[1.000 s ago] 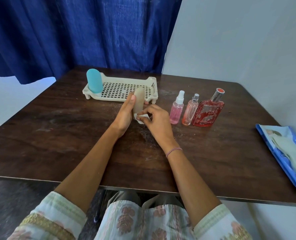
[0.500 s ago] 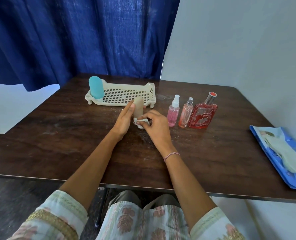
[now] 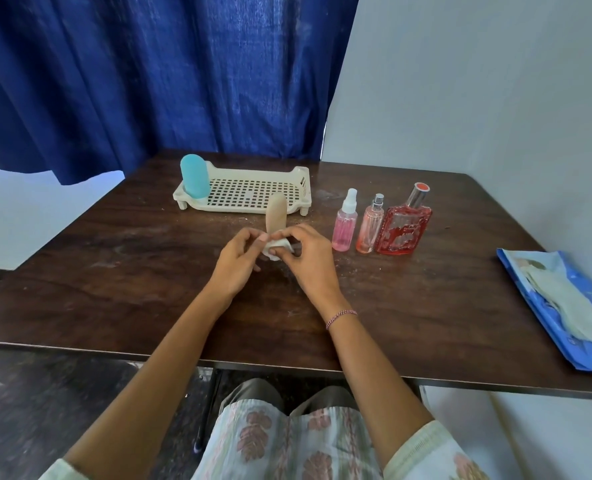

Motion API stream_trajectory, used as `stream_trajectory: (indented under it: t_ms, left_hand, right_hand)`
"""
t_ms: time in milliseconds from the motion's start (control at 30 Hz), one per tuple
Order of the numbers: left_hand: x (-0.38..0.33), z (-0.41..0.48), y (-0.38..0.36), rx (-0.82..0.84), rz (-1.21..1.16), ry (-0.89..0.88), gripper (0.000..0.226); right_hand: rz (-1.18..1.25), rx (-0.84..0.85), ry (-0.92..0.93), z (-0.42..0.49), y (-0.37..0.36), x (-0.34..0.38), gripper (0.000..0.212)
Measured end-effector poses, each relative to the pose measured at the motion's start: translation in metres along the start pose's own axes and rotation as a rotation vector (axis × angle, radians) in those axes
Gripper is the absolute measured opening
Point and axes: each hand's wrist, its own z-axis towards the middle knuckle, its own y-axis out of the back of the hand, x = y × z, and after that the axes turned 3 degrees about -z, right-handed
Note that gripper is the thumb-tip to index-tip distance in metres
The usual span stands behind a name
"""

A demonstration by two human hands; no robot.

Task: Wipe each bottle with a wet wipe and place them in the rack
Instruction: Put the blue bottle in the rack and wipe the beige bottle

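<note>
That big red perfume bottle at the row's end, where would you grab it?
Probably take the red perfume bottle by its wide body, fingers on the flat front and back faces, coming from the right. It stands upright; the slim pink bottle crowds its left, while its right side is free.

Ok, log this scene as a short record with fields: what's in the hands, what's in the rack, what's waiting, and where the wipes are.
In hands: beige bottle, upright; left hand grips its base, right hand pinches a white wet wipe against it
In rack: teal bottle, standing at the left end of the cream rack
Waiting: pink spray bottle, peach spray bottle, red perfume bottle, in a row right of the rack
Wipes: blue wipes pack at the right edge of the table
</note>
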Motion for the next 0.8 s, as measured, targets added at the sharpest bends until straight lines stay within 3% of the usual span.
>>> stream_trajectory:
  t_ms: [100, 200, 433, 533, 633, 800]
  left_hand:
    - [-0.002, -0.006, -0.002, -0.001, -0.107, 0.048, 0.005]
    - [-0.005, -0.007, -0.002, -0.012, -0.119, 0.075, 0.01]
    - [-0.008, -0.009, 0.003, -0.044, 0.272, 0.096, 0.009]
    - [-0.012, -0.004, 0.006, -0.11, 0.379, 0.062, 0.009]
    - [-0.012, 0.005, 0.011, -0.226, 0.245, 0.048, 0.027]
    - [-0.018, 0.012, 0.004, -0.241, 0.252, 0.036, 0.028]
  right_hand:
    - [0.01, 0.002, -0.002, -0.002, 0.001, 0.001, 0.02]
    - [-0.008, 0.04, -0.009, -0.004, 0.005, 0.0, 0.02]
    - [0.055, 0.262, -0.062, -0.003, 0.02, -0.002, 0.03]
    - [0.07, 0.158, -0.083, 0.01, 0.025, -0.001, 0.02]
    - [0.037, 0.039, -0.129, 0.028, 0.028, -0.004, 0.017]
    - [-0.08, 0.13, -0.279, 0.046, 0.016, -0.013, 0.035]
